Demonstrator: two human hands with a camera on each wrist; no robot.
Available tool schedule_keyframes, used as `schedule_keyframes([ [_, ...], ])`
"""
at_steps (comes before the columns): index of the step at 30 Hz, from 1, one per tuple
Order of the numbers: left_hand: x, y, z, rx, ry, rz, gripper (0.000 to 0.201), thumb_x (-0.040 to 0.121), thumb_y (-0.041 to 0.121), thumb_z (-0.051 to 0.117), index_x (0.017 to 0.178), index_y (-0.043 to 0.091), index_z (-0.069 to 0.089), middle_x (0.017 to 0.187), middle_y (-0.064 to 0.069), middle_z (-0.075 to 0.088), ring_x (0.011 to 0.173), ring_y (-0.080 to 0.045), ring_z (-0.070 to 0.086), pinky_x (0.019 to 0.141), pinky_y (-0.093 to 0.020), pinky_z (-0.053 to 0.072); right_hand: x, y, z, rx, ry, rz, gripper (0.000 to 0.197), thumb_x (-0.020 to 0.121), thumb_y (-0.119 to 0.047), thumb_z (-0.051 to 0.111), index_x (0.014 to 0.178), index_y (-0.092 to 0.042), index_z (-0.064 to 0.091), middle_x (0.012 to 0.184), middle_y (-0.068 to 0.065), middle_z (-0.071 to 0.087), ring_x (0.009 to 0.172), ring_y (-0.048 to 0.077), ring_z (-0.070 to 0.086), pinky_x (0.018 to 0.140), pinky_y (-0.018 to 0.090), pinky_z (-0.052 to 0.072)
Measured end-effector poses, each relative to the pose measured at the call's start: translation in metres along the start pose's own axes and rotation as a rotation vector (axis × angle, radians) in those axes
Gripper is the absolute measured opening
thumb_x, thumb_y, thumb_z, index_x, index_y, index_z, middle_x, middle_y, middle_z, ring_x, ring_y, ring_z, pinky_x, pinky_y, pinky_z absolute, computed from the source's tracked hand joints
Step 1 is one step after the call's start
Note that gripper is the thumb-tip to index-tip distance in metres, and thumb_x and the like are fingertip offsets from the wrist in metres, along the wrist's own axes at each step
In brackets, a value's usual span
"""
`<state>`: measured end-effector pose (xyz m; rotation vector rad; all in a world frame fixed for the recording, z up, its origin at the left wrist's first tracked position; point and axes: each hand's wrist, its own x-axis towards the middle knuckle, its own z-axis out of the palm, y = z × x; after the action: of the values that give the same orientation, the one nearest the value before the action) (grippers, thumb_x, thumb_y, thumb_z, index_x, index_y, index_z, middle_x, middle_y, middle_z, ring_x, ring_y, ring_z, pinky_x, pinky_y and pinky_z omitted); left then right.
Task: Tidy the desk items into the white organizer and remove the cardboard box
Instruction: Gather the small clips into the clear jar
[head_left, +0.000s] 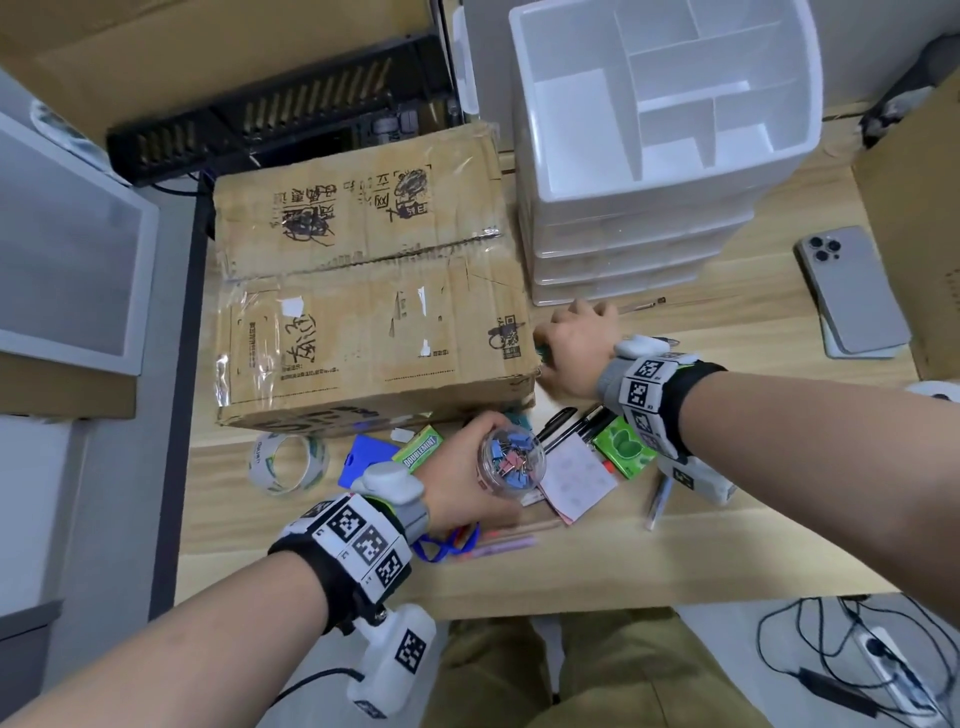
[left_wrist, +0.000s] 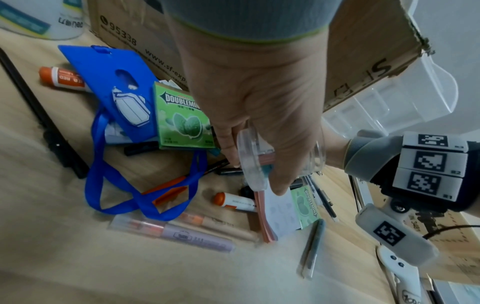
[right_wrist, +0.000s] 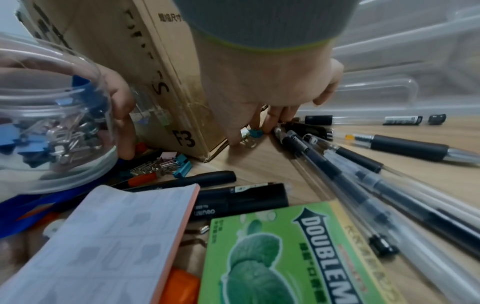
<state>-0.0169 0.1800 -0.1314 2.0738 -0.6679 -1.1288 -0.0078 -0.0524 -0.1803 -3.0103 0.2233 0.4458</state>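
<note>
My left hand (head_left: 470, 467) grips a clear round jar (head_left: 511, 460) of coloured binder clips, held tilted just above the clutter in front of the cardboard box (head_left: 363, 291). In the left wrist view the fingers (left_wrist: 259, 102) wrap the jar (left_wrist: 253, 162). My right hand (head_left: 543, 353) is down at the box's right front corner. Its fingertips pinch a small teal binder clip (right_wrist: 255, 132) on the desk. The white organizer (head_left: 665, 130) stands behind it, its top compartments bare.
Tape roll (head_left: 288, 462), blue badge holder (head_left: 363, 460), two Doublemint packs (head_left: 418, 447) (head_left: 623, 449), a notepad (head_left: 576, 480), black pens (head_left: 571, 423) and loose clips (right_wrist: 166, 166) crowd the front of the desk. A phone (head_left: 852, 291) lies at the right.
</note>
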Motion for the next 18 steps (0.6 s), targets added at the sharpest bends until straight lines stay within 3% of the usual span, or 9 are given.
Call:
schedule_keyframes([
  [3,-0.001,0.0,-0.001,0.011,-0.02,0.008,0.071,0.061,0.016,0.091,0.119,0.024,0.05,0.105,0.011,0.065,0.093,0.001,0.064,0.076,-0.016,0.055,-0.003,-0.003,0.0,-0.011,-0.017,0.013,0.037,0.083,-0.052,0.06,0.112,-0.03,0.064,0.115,0.001,0.065,0.114,0.027,0.05,0.097,0.044,0.034],
  [6,-0.001,0.0,-0.001,0.016,-0.015,0.001,0.07,0.06,0.019,0.09,0.118,0.025,0.051,0.105,0.01,0.066,0.095,-0.004,0.066,0.083,-0.03,0.058,-0.006,-0.005,-0.003,-0.038,-0.034,0.006,0.033,0.079,-0.049,0.061,0.105,-0.03,0.062,0.11,-0.002,0.065,0.111,0.025,0.05,0.094,0.043,0.033],
  [8,-0.001,-0.001,-0.001,0.024,-0.013,0.0,0.07,0.06,0.02,0.09,0.118,0.026,0.05,0.105,0.01,0.066,0.096,-0.005,0.066,0.083,-0.033,0.058,-0.009,-0.006,-0.004,-0.063,-0.038,0.001,0.032,0.079,-0.047,0.062,0.105,-0.029,0.062,0.11,-0.003,0.065,0.111,0.025,0.05,0.092,0.043,0.032],
  [15,-0.005,-0.003,-0.001,0.019,-0.026,0.005,0.075,0.06,0.02,0.091,0.121,0.025,0.048,0.106,0.01,0.065,0.093,0.003,0.064,0.076,-0.018,0.056,-0.019,-0.005,-0.004,-0.145,-0.009,-0.078,0.026,0.086,-0.045,0.054,0.101,-0.026,0.062,0.104,-0.003,0.066,0.104,0.024,0.052,0.086,0.042,0.032],
  [18,-0.006,-0.005,0.001,0.01,-0.014,0.006,0.075,0.06,0.019,0.091,0.121,0.026,0.048,0.106,0.01,0.065,0.092,0.002,0.065,0.077,-0.02,0.057,-0.022,-0.006,-0.002,-0.163,-0.014,-0.078,0.027,0.087,-0.045,0.052,0.102,-0.025,0.06,0.106,-0.002,0.066,0.105,0.024,0.051,0.085,0.042,0.034],
])
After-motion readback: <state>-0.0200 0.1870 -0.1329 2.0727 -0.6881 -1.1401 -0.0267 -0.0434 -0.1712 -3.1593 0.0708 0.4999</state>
